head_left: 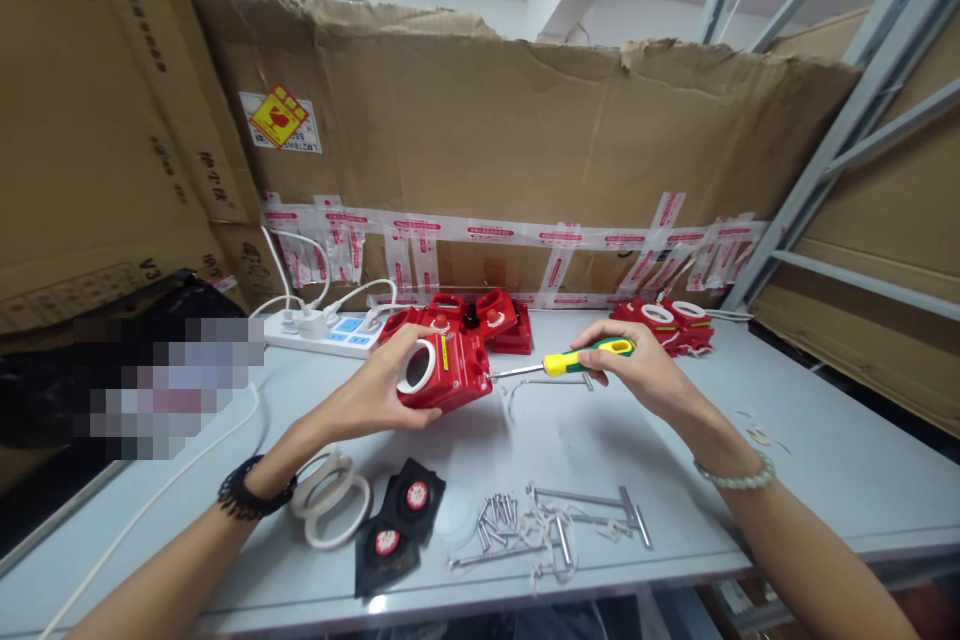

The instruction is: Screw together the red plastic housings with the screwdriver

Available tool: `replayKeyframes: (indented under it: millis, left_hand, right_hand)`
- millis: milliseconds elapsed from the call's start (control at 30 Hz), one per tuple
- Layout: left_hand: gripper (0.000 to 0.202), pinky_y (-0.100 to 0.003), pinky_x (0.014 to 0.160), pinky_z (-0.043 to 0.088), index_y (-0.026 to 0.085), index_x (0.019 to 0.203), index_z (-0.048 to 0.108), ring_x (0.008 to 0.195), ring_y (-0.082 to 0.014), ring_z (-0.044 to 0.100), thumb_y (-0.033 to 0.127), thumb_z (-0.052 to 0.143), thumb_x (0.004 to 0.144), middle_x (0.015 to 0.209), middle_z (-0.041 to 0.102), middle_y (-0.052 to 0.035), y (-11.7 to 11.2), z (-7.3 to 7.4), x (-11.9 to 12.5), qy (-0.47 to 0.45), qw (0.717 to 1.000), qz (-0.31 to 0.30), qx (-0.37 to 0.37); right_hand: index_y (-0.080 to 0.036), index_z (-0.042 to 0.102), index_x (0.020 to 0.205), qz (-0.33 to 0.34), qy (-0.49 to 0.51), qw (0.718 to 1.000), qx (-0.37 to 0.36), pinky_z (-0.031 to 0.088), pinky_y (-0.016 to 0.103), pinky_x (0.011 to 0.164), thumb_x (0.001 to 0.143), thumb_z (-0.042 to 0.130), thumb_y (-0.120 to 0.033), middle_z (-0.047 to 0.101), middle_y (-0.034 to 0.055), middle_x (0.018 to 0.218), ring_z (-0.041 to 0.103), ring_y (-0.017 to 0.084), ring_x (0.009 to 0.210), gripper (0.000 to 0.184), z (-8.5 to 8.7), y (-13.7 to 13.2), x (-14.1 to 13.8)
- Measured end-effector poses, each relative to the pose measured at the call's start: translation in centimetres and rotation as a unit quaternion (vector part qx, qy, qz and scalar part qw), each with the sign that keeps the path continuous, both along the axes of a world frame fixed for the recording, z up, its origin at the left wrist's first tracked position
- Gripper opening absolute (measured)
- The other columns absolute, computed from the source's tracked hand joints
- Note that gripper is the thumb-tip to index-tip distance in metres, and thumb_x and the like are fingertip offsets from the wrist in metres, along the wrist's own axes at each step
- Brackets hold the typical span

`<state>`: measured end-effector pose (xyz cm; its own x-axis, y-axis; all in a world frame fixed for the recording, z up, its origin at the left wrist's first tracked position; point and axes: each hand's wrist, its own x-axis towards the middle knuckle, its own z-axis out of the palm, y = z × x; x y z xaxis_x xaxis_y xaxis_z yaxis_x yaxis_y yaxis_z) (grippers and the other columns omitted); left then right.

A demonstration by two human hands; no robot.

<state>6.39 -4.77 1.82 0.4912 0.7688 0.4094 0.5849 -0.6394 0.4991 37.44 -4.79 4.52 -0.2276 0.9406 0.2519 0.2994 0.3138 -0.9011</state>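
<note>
My left hand [382, 382] grips a red box-shaped housing [457, 382] with a white ring round its opening and a yellow label, tilted above the table. In my right hand [637, 360] is a screwdriver [568, 360] with a yellow and green handle. Its metal shaft points left, and the tip meets the housing's right corner, near a screw; whether it sits in the screw head is too small to tell. Behind the housing lie more red housings [495, 315]. A metal T-shaped rod [559, 381] rests on the table beneath the screwdriver.
White rings [337, 512], black pads with red-and-white discs [401, 525], loose screws [496, 518] and T-shaped rods [585, 498] lie along the front. A power strip [322, 332] stands at back left. Red parts [671, 325] sit at back right, before a cardboard wall [487, 140].
</note>
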Motion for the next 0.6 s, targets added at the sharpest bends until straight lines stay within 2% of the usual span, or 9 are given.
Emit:
replayKeyframes:
  millis: [267,433,500,600]
  left_hand:
    - [0.061,-0.037,0.092,0.042,0.022,0.117,0.039,0.107,-0.0268,0.051,0.024,0.069,0.064,0.118,0.050,-0.0050,-0.14,0.12,0.04,-0.005,1.000,-0.002,-0.012]
    - [0.064,-0.039,0.095,0.040,0.022,0.120,0.038,0.111,-0.0278,0.049,0.022,0.069,0.064,0.122,0.049,-0.0061,-0.12,0.03,-0.12,-0.002,1.000,0.000,-0.012]
    - [0.064,-0.040,0.096,0.039,0.022,0.120,0.038,0.113,-0.0283,0.048,0.022,0.068,0.064,0.123,0.049,-0.0062,-0.03,-0.02,-0.18,0.003,1.000,-0.005,-0.005]
    - [0.064,-0.041,0.097,0.038,0.022,0.121,0.039,0.113,-0.0295,0.047,0.023,0.068,0.063,0.124,0.048,-0.0068,0.10,-0.07,-0.22,0.010,1.000,-0.005,0.018]
  right_hand:
    - [-0.018,0.062,0.074,0.003,0.003,1.000,0.000,0.036,0.025,0.050,0.072,0.065,-0.026,0.053,-0.0044,0.049,0.046,0.010,0.050,0.008,-0.19,0.06,0.21]
    - [-0.019,0.062,0.076,0.005,-0.017,1.000,0.004,0.036,0.024,0.050,0.071,0.066,-0.030,0.053,-0.0047,0.050,0.047,0.010,0.050,0.013,-0.09,0.01,0.36]
    - [-0.018,0.062,0.079,0.007,-0.041,0.999,0.004,0.036,0.024,0.050,0.070,0.067,-0.031,0.056,-0.0032,0.056,0.048,0.010,0.051,0.017,0.11,-0.16,0.33]
    - [-0.019,0.059,0.084,0.015,-0.059,0.998,0.009,0.040,0.025,0.053,0.068,0.069,-0.032,0.062,0.0014,0.078,0.052,0.011,0.057,0.023,0.47,-0.49,0.10]
